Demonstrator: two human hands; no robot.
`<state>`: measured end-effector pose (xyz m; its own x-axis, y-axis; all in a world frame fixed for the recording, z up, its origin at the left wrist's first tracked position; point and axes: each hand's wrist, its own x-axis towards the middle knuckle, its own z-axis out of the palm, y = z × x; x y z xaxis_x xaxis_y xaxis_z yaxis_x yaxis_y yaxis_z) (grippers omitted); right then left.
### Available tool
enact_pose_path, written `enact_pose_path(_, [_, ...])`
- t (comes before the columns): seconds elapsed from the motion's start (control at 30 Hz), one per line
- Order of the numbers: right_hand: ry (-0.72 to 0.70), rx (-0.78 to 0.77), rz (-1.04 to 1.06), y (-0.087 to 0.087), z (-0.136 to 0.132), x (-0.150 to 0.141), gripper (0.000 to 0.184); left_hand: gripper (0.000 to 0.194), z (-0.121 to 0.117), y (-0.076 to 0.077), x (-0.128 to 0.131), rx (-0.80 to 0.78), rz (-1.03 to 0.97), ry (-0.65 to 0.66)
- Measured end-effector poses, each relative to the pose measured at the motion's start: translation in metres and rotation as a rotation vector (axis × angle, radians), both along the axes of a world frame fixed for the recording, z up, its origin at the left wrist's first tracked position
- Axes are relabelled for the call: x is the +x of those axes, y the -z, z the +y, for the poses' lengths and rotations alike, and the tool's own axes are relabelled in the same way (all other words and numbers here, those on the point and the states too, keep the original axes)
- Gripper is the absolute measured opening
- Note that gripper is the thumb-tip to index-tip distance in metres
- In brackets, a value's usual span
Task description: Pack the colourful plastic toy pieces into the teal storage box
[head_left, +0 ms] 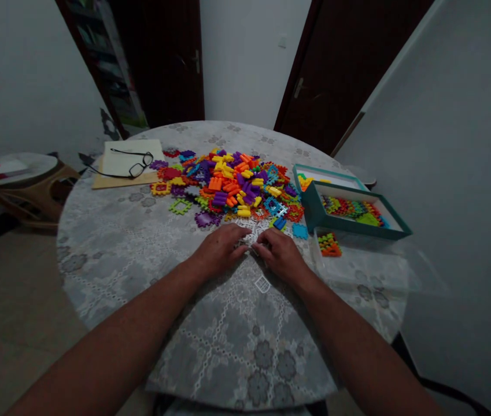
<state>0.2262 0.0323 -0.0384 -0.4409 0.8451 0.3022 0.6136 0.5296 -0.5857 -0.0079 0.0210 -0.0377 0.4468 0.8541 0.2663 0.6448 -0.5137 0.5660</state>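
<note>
My left hand point(221, 249) and my right hand point(280, 253) meet near the middle of the table, thumbs and fingers bent in a pinch. Between their fingertips is a small white openwork piece point(250, 237); its exact shape is partly hidden by the fingers. Just below the right hand lies a flat white lattice piece point(262, 283). Beyond the hands spreads a heap of colourful plastic building pieces point(232, 185), with yellow, orange and purple knobbly blocks on top of square toothed frames. A blue block point(279, 223) and a light-blue square plate point(299, 231) lie close to the right hand.
To the right stands a teal box point(358, 225) holding rows of coloured pieces, beside its lid point(332, 175). A clear plastic bag point(358, 263) with a few toothed pieces lies before it. Glasses point(136, 167) rest on paper point(115, 151) at the left. The round table point(110, 260) has a patterned cloth.
</note>
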Motion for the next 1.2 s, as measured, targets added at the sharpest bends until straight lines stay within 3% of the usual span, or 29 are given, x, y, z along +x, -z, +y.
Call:
enact_pose_path(0.1, [-0.066,-0.006,0.006,-0.004,-0.002,-0.003,0.011,0.026,-0.001,-0.002,0.003,-0.055,-0.023,0.049])
enact_pose_path(0.2, [-0.074,-0.044,0.089,-0.005,-0.004,-0.005,0.008,0.019,-0.002,-0.006,0.004,-0.076,-0.055,0.005])
enact_pose_path(0.4, [0.066,-0.507,0.524,0.000,-0.006,-0.009,0.020,0.016,-0.005,-0.018,0.003,-0.244,-0.289,-0.081])
enact_pose_path(0.5, [0.112,-0.474,0.565,0.004,-0.004,-0.012,0.025,0.016,-0.007,-0.021,0.005,-0.333,-0.351,-0.048])
enact_pose_path(0.6, [0.141,-0.337,0.467,0.002,-0.004,-0.013,0.022,0.016,-0.007,-0.020,0.008,-0.380,-0.373,-0.068])
enact_pose_path(0.7, [0.131,-0.253,0.266,-0.012,-0.010,-0.006,0.014,0.014,-0.004,-0.015,0.007,-0.408,-0.456,-0.109])
enact_pose_path(0.77, [0.018,-0.233,0.022,-0.029,-0.018,0.003,0.008,0.011,0.000,-0.012,0.003,-0.417,-0.545,-0.137])
enact_pose_path(0.87, [-0.222,-0.321,-0.409,-0.057,-0.034,0.015,0.020,0.011,0.007,-0.010,-0.005,-0.405,-0.622,-0.212])
enact_pose_path(0.93, [-0.263,-0.367,-0.577,-0.069,-0.042,0.018,0.025,0.013,0.010,-0.012,-0.008,-0.388,-0.626,-0.263])
enact_pose_path(1.07, [-0.285,-0.376,-0.649,-0.071,-0.047,0.015,0.021,0.020,0.008,-0.018,-0.008,-0.395,-0.614,-0.268])
enact_pose_path(1.2, [-0.284,-0.380,-0.591,-0.063,-0.044,0.016,0.021,0.009,0.002,-0.023,-0.005,-0.406,-0.557,-0.191])
